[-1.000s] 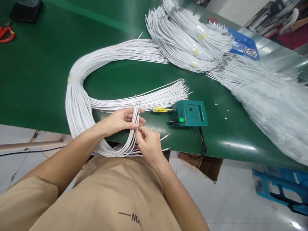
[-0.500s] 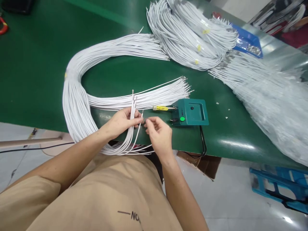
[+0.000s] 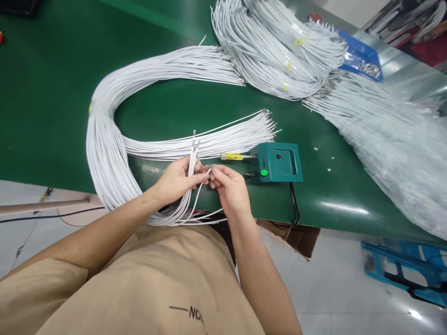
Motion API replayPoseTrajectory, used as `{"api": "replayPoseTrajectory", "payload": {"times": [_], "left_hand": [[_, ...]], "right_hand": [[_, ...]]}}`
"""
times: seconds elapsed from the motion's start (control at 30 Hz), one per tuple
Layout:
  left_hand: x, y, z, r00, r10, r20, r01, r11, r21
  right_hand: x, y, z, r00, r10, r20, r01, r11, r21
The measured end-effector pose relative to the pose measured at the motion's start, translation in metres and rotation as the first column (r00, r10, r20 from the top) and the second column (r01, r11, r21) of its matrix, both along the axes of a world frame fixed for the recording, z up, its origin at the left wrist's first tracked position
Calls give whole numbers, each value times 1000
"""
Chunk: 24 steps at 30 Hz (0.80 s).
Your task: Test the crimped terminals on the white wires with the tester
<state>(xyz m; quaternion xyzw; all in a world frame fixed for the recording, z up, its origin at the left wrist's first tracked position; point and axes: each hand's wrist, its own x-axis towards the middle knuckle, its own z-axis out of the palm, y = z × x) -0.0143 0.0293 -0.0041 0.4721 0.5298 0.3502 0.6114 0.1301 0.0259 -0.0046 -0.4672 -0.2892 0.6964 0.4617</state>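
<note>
Wires [image 3: 185, 203], thin and white, are in a small bunch in the left hand [image 3: 179, 179], over the near edge of the green desk [image 3: 167, 109]. That hand's fingers curl around the bunch, with the thumb pressed on it. Just beside it, the right hand [image 3: 232, 188] has thumb and finger pinched together on one wire [image 3: 197, 195], close to its tip [image 3: 213, 166]. How hard they squeeze, I cannot tell. Each wire looks light and bendy, so it would likely flop if held far from the end. The white skin looks smooth and may slip. Tips look small and may bend, so the best spot to pinch seems to be just below the tip.
</note>
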Motion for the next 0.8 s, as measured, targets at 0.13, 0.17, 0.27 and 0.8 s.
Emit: {"api": "replayPoseTrajectory", "payload": {"times": [0.13, 0.17, 0.27, 0.8], "left_hand": [[2, 0, 0, 1000, -13, 29, 13, 1000, -20], [3, -1, 0, 998, -21, 53, 23, 999, -27], [6, -2, 1, 985, -44, 166, 52, 998, -45], [4, -2, 2, 995, -49, 88, 49, 999, -3]], "right_hand": [[-2, -1, -1, 984, -30, -174, 14, 996, -90], [-3, 0, 0, 983, -27, -180, 8, 994, -105], [-2, 6, 7, 990, 6, -144, -28, 989, -148], [7, -3, 7, 988, 2, -157, -24, 990, -136]]}}
